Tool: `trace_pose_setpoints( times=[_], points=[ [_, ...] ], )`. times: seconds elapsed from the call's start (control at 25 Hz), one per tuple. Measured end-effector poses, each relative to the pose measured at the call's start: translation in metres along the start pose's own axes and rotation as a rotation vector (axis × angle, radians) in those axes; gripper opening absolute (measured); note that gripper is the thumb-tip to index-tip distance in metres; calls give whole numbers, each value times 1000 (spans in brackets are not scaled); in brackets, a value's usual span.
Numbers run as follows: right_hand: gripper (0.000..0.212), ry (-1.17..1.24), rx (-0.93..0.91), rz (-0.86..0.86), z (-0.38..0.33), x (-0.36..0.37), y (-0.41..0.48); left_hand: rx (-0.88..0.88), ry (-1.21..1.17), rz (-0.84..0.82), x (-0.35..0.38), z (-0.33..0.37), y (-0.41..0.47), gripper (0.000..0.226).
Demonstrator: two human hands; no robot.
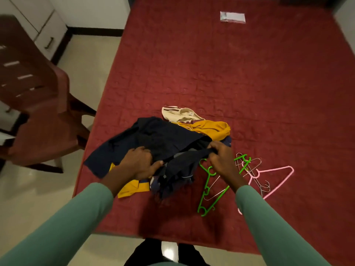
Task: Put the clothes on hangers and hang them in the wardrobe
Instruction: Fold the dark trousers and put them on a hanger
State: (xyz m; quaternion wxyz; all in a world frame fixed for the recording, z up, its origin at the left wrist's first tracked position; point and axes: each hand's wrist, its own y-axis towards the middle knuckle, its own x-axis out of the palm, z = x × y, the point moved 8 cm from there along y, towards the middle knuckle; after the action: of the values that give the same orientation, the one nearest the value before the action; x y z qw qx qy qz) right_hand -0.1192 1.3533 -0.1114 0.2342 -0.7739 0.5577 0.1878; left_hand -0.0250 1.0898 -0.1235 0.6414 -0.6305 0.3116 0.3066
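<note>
The person wears plain sage-green long sleeves [63, 223] ending at the wrists behind the bare fingers [146, 150], and dark trousers [142, 252].

A heap of clothes [172, 135] is lying crumpled on the near part of the red bed [249, 73]; a navy garment [119, 150] is spreading over its left side; a dark garment [178, 169] in front is being gripped along its upper edge by the left hand [140, 164] and the right hand [221, 156]; a mustard-yellow garment [213, 129] is showing behind, with more yellow cloth under the near left corner; a cream garment with brown stripes [180, 113] is lying at the far edge; just right of the heap, green hangers [206, 182], a pink hanger [279, 183] and thin wire hangers [253, 175] are lying flat, overlapping.
</note>
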Motion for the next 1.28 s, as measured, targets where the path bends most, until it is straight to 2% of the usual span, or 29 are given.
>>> trace_pose_setpoints(
  times=[0.08,0.12,0.2,0.32,0.4,0.48,0.52,0.6,0.64,0.68,0.72,0.76,0.88,0.96,1.0,1.04,1.12,1.16,1.2,1.28],
  points=[
    [22,75,-132,-14,-29,-8,-14,-137,-297,132,-4,2,16,72],
    [18,82,-196,-27,-43,-11,-22,-167,-450,202,-7,11,22,65],
    [4,41,-302,-40,-66,-14,-37,-163,-737,320,-17,39,25,55],
    [13,32,-388,-34,-81,-35,-50,-185,-996,592,-46,52,12,48],
    [24,152,-301,-37,-80,-48,-47,-288,-1208,653,-66,30,4,32],
    [38,336,-9,58,-55,-58,-28,-308,-1582,684,-94,3,-9,28],
    [38,395,123,128,-45,-61,-19,-276,-1657,705,-113,-8,-18,26],
    [18,397,239,201,-27,-55,1,-186,-1516,803,-161,-27,-53,15],
    [25,372,252,188,-28,-49,9,-170,-1347,870,-184,-38,-73,8],
    [43,339,256,161,-26,-42,18,-194,-1160,944,-205,-48,-97,2],
    [55,271,247,123,-31,-35,25,-246,-1001,1033,-223,-60,-122,5],
    [56,187,232,73,-36,-29,30,-295,-906,1120,-238,-72,-147,6],
    [22,56,117,-9,-76,-30,38,-338,-774,1261,-273,-103,-204,18],
    [20,146,42,20,-122,-52,43,-351,-539,1277,-291,-124,-231,25],
    [22,144,-58,38,-151,-67,44,-368,-392,1275,-298,-132,-242,25],
    [31,75,-243,72,-189,-85,41,-376,-250,1270,-306,-140,-253,23],
    [64,-151,-681,135,-278,-110,15,-371,-55,1292,-324,-158,-276,19],
    [73,-245,-871,134,-320,-115,-6,-358,-14,1325,-336,-168,-290,20],
    [74,-321,-1009,134,-355,-118,-24,-339,13,1360,-348,-178,-305,24],
    [65,-519,-1264,202,-422,-118,-71,-290,60,1431,-375,-201,-342,30]
  ],
)
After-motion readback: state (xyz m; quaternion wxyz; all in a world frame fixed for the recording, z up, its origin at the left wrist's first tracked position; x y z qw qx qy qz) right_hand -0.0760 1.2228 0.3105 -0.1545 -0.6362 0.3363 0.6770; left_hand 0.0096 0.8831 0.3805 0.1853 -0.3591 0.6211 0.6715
